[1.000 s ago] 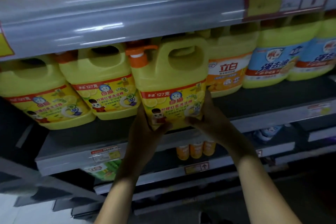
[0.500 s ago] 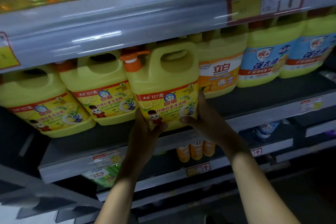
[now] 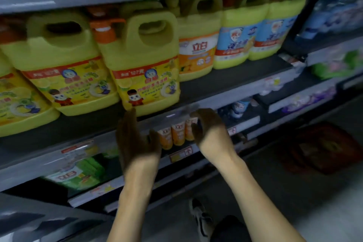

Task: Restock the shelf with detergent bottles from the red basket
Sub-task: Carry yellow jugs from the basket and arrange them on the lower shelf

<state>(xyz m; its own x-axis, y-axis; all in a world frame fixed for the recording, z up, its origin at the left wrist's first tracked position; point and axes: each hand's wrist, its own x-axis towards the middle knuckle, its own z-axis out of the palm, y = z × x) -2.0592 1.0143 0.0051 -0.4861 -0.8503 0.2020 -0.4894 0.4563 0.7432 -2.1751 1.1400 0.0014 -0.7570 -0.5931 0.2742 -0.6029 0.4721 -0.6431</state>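
A yellow detergent bottle point(image 3: 145, 68) with an orange pump cap stands on the dark shelf point(image 3: 225, 82), beside a matching yellow bottle point(image 3: 62, 65) on its left. Both of my hands hang just below the shelf's front edge, apart from the bottle. My left hand point(image 3: 135, 139) is flat with fingers pointing up. My right hand point(image 3: 208, 125) is loosely curled and holds nothing. The red basket point(image 3: 322, 147) sits on the floor at the lower right, blurred and dark.
More yellow bottles with orange and blue labels point(image 3: 231, 41) fill the shelf to the right, with bare shelf in front of them. Small orange bottles point(image 3: 176, 133) stand on the lower shelf behind my hands. My shoe point(image 3: 200, 218) is on the floor below.
Both hands have let go of the yellow bottle and dropped below the shelf edge. The bottle now stands on the shelf. The view has swung right and down, bringing the basket in.
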